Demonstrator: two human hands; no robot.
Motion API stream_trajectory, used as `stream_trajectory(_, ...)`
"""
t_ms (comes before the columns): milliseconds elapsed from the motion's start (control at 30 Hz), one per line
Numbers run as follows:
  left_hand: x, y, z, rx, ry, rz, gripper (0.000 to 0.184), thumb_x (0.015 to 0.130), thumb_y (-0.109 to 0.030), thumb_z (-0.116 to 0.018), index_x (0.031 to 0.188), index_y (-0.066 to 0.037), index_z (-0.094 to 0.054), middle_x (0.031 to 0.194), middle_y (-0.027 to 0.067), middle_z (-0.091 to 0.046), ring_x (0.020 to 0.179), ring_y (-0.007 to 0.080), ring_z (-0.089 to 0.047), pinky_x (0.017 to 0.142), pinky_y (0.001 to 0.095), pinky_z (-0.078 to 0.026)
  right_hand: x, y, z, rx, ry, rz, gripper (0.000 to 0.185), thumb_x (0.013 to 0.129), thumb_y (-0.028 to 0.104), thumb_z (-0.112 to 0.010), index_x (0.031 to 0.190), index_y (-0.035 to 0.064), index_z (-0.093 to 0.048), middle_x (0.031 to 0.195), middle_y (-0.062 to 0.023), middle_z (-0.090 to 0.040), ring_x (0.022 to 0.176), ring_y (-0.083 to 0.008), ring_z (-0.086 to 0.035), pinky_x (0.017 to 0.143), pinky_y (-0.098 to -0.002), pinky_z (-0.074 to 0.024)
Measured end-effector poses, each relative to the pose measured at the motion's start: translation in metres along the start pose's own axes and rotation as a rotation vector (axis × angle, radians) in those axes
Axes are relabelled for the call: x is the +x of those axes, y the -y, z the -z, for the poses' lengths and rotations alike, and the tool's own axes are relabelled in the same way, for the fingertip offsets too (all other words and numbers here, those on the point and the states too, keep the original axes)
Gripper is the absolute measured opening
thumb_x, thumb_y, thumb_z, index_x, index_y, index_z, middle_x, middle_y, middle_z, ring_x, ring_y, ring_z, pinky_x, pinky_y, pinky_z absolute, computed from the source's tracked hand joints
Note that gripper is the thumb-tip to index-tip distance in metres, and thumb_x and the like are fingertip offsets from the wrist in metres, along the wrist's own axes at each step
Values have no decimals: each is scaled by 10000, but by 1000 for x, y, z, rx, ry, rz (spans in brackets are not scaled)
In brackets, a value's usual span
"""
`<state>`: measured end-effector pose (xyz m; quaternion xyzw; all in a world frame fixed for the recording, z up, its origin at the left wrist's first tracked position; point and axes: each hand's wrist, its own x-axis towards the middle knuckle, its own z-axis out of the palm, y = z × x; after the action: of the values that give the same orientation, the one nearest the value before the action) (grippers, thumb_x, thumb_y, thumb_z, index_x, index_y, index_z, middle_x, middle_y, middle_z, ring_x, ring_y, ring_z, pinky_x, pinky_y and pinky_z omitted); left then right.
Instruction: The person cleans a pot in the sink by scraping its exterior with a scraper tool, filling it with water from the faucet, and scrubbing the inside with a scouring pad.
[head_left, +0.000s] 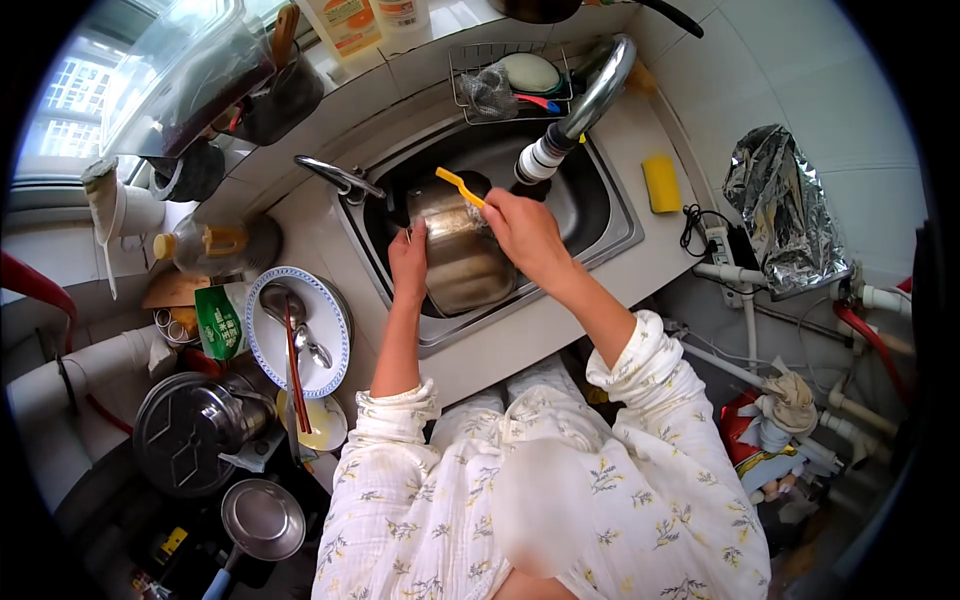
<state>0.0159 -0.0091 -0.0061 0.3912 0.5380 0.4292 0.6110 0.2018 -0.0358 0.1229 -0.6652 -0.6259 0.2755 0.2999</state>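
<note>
Printed white clothing (500, 480) lies nearest the camera; left of it, a small pan (263, 519) with a blue handle sits below a round dark lid (185, 432); next comes a blue-rimmed bowl (262, 345) holding chopsticks (297, 375) and spoons (318, 354); the left hand (408, 257) is clamped on the left edge of a metal vessel (465, 265), which lies tilted inside the sink (590, 205) on the counter (450, 365); the right hand (524, 235) is closed around a yellow tool (459, 186) over the vessel; the faucet (600, 85) arches beside it; further right are a yellow sponge (660, 184) and crumpled foil (785, 215).
</note>
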Motion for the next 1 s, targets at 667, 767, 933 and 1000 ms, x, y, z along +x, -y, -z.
stream_trajectory(667, 58, -3, 3, 103, -41, 204, 594, 865, -520, -547, 976, 61, -601, 892, 116, -600, 819, 177, -512, 728, 316, -413, -45, -18, -27, 52, -103, 139, 337, 851, 40, -537, 1181, 103, -575, 911, -140, -634, 769, -328, -597, 631, -374, -462)
stream_trajectory(767, 70, -5, 7, 51, -83, 256, 621, 850, -494, -581, 1045, 96, -576, 995, 164, -605, 897, 205, -540, 769, 331, -423, -58, -25, -43, 34, -15, 57, 336, 852, 40, -536, 1179, 109, -580, 944, -137, -636, 789, -321, -602, 647, -367, -469)
stream_trajectory(933, 109, 18, 14, 153, -129, 268, 542, 839, -460, -615, 854, 82, -583, 811, 149, -596, 742, 209, -525, 680, 362, -415, -72, -52, -69, 95, -132, 116, 264, 880, 93, -531, 1137, 86, -591, 783, -137, -617, 663, -330, -577, 586, -374, -447)
stream_trajectory(1000, 112, 25, 12, 141, -146, 256, 532, 839, -452, -617, 816, 78, -586, 774, 142, -590, 710, 209, -516, 664, 364, -411, -53, -69, -78, 194, -124, -36, 198, 900, 112, -518, 1066, 42, -600, 683, -79, -553, 588, -199, -518, 546, -302, -411)
